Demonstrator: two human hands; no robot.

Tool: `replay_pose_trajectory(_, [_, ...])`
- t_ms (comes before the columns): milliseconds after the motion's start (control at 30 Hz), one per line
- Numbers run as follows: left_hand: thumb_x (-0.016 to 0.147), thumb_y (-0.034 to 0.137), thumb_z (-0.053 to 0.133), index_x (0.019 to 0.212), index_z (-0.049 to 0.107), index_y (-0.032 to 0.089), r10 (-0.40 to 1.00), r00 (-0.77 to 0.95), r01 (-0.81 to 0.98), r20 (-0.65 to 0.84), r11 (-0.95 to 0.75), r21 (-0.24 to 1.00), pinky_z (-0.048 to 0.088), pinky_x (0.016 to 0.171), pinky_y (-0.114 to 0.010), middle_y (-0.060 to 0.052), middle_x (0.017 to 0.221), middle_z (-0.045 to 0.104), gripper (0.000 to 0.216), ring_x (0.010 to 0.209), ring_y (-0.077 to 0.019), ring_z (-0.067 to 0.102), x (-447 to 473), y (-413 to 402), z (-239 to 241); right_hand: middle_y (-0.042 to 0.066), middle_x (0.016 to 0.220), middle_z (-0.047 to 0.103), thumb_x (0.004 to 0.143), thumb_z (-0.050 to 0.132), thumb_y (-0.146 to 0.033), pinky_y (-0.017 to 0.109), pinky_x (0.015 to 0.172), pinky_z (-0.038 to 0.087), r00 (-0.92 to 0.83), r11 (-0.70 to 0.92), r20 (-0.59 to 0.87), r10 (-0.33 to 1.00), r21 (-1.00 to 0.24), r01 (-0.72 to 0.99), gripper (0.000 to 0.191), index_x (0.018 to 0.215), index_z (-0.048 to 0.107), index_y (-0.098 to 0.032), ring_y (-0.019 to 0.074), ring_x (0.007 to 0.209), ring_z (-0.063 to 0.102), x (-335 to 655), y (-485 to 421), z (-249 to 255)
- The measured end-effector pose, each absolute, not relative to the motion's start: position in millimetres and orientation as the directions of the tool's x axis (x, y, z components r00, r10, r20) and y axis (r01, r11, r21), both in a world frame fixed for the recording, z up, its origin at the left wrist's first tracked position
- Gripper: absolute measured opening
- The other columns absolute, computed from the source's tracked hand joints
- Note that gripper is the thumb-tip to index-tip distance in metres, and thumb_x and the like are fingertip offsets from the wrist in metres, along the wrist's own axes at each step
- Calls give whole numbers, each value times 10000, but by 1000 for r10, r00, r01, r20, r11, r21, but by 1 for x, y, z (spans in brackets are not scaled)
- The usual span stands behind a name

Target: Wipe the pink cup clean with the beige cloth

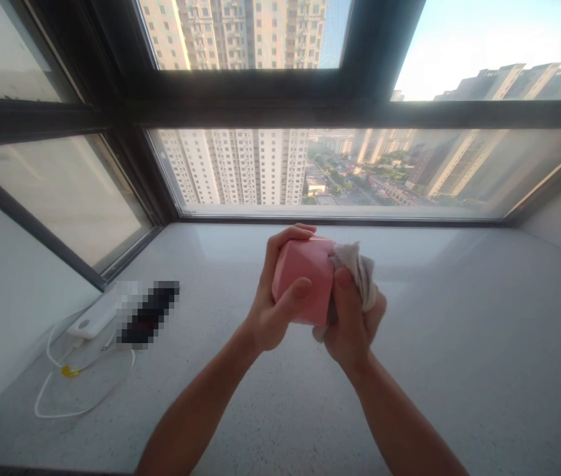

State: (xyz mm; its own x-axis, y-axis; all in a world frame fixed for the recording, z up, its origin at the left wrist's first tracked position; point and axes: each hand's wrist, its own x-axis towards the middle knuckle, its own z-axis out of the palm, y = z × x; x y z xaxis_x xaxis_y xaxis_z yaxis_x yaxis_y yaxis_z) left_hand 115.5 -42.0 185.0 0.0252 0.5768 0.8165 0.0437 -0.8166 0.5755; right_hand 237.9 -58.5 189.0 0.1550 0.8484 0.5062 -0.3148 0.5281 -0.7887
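Gripping observed at centre of view, both hands raised above the sill, nothing resting on it

Left hand (pixel 273 311): wrapped around a pink faceted pot of smooth matte material (pixel 304 281), fingers over the far top edge, thumb pressed flat on the near face. Firm clasp, pot tilted so its opening faces toward the right hand

Right hand (pixel 352 324): closed around a crumpled off-white cloth (pixel 360 268), thumb against the pot's right edge, cloth bunched at the pot's mouth. Cannot tell whether any of the cloth reaches inside

Position of pot: held in the air, above the middle of a pale speckled stone windowsill (pixel 459 370), well apart from the window

Judgement on doing this wipe well: the holding hand should stay steady and turn the pot a facet at a time, while the cloth hand does the rubbing. Fingers over the top edge cover part of the surface, so a shift of hold would be needed to reach it. Smooth sides look slippery; thumb pressure matters, since a drop onto stone could chip the pot

Surroundings: on the sill at far left lie a flat white charger-like block (pixel 92 320) with a thin white cable (pixel 82 370) looping toward the near edge, and a dark oblong item beside it, blurred out. Dark-framed window (pixel 310 109) behind, with tall apartment blocks (pixel 241 165) beyond the glass
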Motion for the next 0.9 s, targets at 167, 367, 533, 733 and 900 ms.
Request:
replay_pose_trajectory(167, [847, 747, 804, 1320, 588, 356, 220, 88, 363, 971, -915, 175, 560, 1109, -630, -103, 1514, 564, 651, 1377, -395, 604, 103, -27, 180, -23, 783, 605, 1021, 692, -488, 271, 584, 468, 49, 357, 375, 926, -825, -438, 295, 852, 657, -249, 145, 673, 545, 239, -57, 212])
replay_pose_trajectory(367, [1012, 655, 613, 1448, 515, 308, 540, 12, 49, 841, -841, 539, 584, 1108, -576, -139, 1499, 574, 566, 1374, -358, 625, 116, -40, 185, -54, 541, 436, 1000, 737, -551, 316, 457, 301, 126, 514, 499, 857, -811, -281, 516, 634, 517, -260, 131, 478, 364, 241, -61, 193])
replay_pose_trajectory(533, [887, 740, 741, 1398, 581, 340, 242, 46, 272, 969, -937, 221, 572, 1104, -598, -114, 1507, 567, 667, 1370, -378, 606, 108, -32, 184, -34, 689, 550, 1024, 664, -568, 290, 507, 414, 56, 378, 387, 920, -845, -377, 388, 795, 600, -261, 151, 580, 488, 241, -53, 203])
replay_pose_trajectory(733, [972, 674, 659, 1432, 551, 330, 456, 22, 105, 890, -886, 452, 610, 1029, -560, -122, 1501, 582, 585, 1297, -361, 659, 111, -38, 185, -45, 571, 481, 978, 752, -587, 308, 469, 342, 169, 543, 516, 840, -786, -296, 485, 673, 578, -252, 134, 503, 405, 244, -54, 193])
replay_pose_trajectory(900, [930, 743, 686, 1414, 541, 330, 378, -11, 197, 926, -907, 372, 597, 1055, -595, -130, 1480, 588, 653, 1322, -377, 646, 111, -31, 180, -34, 509, 479, 1001, 712, -631, 332, 447, 343, 72, 503, 501, 863, -833, -232, 547, 621, 562, -266, 151, 463, 421, 247, -53, 192])
